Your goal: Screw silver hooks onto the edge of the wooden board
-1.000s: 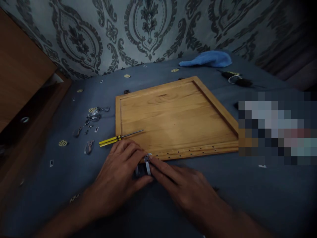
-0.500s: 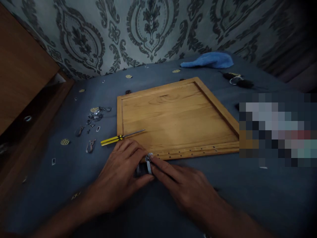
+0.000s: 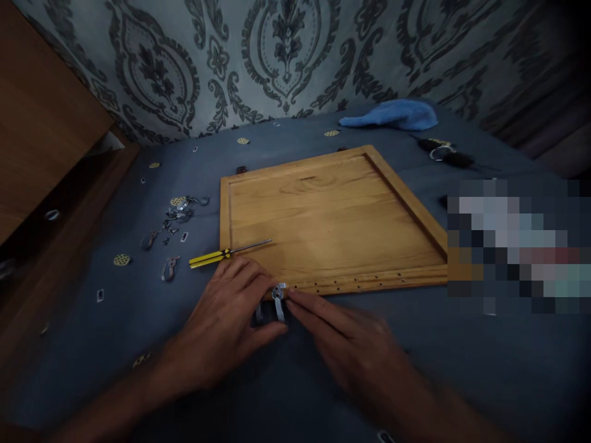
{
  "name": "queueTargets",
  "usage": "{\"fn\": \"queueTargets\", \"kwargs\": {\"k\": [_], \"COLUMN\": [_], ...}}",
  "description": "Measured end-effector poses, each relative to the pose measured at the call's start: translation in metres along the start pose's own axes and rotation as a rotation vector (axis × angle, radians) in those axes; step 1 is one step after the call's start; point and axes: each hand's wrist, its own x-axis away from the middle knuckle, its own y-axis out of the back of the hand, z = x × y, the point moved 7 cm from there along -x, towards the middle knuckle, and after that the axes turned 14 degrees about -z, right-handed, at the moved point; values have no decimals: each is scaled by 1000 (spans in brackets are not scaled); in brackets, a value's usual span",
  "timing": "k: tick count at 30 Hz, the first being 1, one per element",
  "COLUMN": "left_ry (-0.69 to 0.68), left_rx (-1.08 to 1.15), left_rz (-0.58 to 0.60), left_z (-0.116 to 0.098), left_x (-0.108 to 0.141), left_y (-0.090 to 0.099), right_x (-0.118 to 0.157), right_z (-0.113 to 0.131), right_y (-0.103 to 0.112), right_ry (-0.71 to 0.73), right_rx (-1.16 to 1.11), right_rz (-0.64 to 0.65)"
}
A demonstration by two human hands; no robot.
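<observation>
A square wooden panel (image 3: 332, 215) with a raised frame lies flat on a blue-grey cloth. A row of small holes runs along its near rail. My left hand (image 3: 226, 326) grips a small metal hinge (image 3: 277, 301) at the panel's near left corner. My right hand (image 3: 351, 344) reaches in from the right, its fingertips touching the same hinge. A screwdriver with a yellow and black handle (image 3: 212, 257) lies just beyond my left hand, its shaft resting on the panel.
Loose metal hinges and fittings (image 3: 175, 218) lie scattered left of the panel. A blue rag (image 3: 392, 114) and a dark tool (image 3: 446, 154) lie at the back right. A wooden cabinet (image 3: 41, 135) stands on the left, a patterned wall behind.
Both hands stay on the hinge at the corner; my right fingers have drawn back slightly. The view has shifted a little.
</observation>
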Motion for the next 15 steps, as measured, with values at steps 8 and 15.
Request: {"fn": "queueTargets", "kwargs": {"k": [8,15], "left_ry": [-8,-54], "left_rx": [-17,-75], "left_rz": [1,-35], "left_z": [0,0], "left_x": [4,-14], "left_y": [-2,8], "right_x": [3,3], "right_z": [2,3], "right_y": [-9,-9], "right_ry": [77,98], "right_rx": [31,61], "right_rz": [73,85]}}
